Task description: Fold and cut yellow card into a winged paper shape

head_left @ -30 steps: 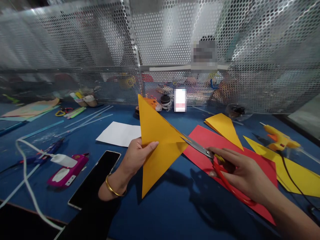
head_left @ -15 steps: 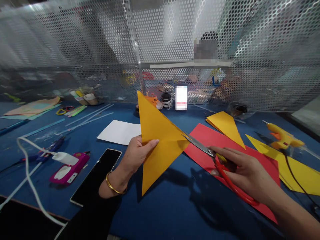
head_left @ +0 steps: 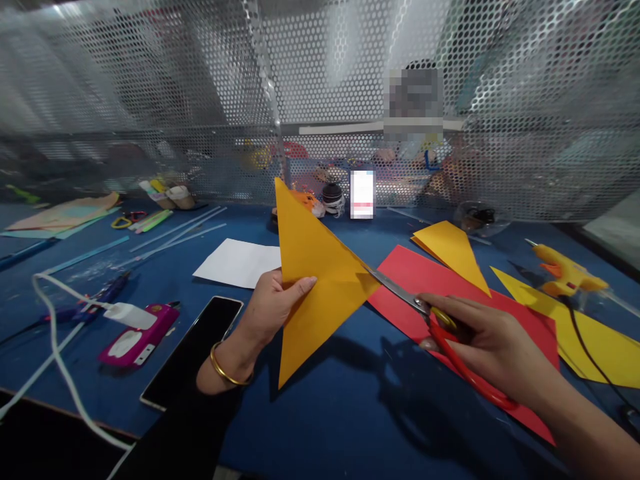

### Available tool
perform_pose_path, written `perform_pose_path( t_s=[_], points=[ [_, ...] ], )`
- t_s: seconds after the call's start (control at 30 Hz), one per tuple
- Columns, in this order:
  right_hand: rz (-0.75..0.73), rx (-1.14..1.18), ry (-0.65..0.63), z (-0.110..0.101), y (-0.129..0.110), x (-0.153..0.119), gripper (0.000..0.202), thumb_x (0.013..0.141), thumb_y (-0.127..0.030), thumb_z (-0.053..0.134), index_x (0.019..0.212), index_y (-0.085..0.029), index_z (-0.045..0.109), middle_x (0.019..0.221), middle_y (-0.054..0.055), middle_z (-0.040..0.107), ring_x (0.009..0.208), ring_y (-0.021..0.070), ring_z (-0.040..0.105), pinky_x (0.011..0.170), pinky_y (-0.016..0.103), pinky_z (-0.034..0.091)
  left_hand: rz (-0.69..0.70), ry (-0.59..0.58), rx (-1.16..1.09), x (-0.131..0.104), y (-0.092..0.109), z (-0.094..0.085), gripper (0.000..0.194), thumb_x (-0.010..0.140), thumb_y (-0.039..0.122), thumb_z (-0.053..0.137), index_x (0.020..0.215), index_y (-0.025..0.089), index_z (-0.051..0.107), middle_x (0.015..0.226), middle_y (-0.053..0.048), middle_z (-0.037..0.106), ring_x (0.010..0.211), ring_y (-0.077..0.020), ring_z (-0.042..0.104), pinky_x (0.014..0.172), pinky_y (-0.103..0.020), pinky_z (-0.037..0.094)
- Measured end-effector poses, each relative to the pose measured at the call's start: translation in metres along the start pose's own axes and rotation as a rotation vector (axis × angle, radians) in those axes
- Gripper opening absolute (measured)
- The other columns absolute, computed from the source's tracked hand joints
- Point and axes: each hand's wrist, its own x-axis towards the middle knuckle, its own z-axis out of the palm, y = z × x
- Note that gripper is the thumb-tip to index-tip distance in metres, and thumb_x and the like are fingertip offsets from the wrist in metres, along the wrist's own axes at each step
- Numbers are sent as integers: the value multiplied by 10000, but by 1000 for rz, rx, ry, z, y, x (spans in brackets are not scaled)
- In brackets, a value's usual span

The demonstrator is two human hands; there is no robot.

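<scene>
both angled inward: left hand point(head_left: 267, 305) pinching orange paper point(head_left: 330, 277), right hand point(head_left: 493, 343) gripping scissors point(head_left: 418, 303)

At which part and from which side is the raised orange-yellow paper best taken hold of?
The raised orange-yellow paper is probably best pinched midway along its left edge, from the left, as the left hand does. It narrows rightward to a corner, with the scissors at that end, so that grip should keep clear of them.
</scene>
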Motion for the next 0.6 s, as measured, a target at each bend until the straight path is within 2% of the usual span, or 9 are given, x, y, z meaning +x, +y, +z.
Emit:
perform_pose_path(
  t_s=[0.13, 0.3, 0.5, 0.6],
  points=[
    [-1, -7, 32, 3, -6, 0, 517, 763, -520, 758, 1169, -201, 722, 875, 46, 688, 638, 135, 592, 575, 233, 516, -6, 0, -13, 0, 0, 0, 390, 724, 388, 813, 1016, 136, 754, 976, -110, 778, 879, -242, 743, 815, -367, 598],
    [-27, -67, 23, 4, -9, 2, 513, 778, -505, 749, 1182, -193, 706, 801, 28, 659, 570, 119, 528, 525, 236, 485, -32, -7, -11, -2, 0, -1, 368, 745, 364, 801, 1030, 137, 749, 993, -119, 774, 899, -254, 739, 797, -372, 597],
    [-54, -57, 27, 3, -6, 1, 501, 821, -511, 689, 1189, -172, 712, 831, 66, 681, 645, 160, 609, 563, 254, 510, -43, -17, -47, -2, -1, 0, 376, 739, 346, 811, 1048, 143, 739, 1029, -112, 769, 879, -238, 737, 811, -369, 590],
    [-42, -69, 24, 3, -7, 1, 495, 823, -521, 682, 1171, -172, 724, 841, 70, 694, 621, 153, 607, 545, 248, 505, -52, -22, -73, -1, -2, 0, 391, 726, 355, 827, 1041, 142, 736, 1025, -103, 772, 866, -228, 736, 793, -344, 588]
  ],
)
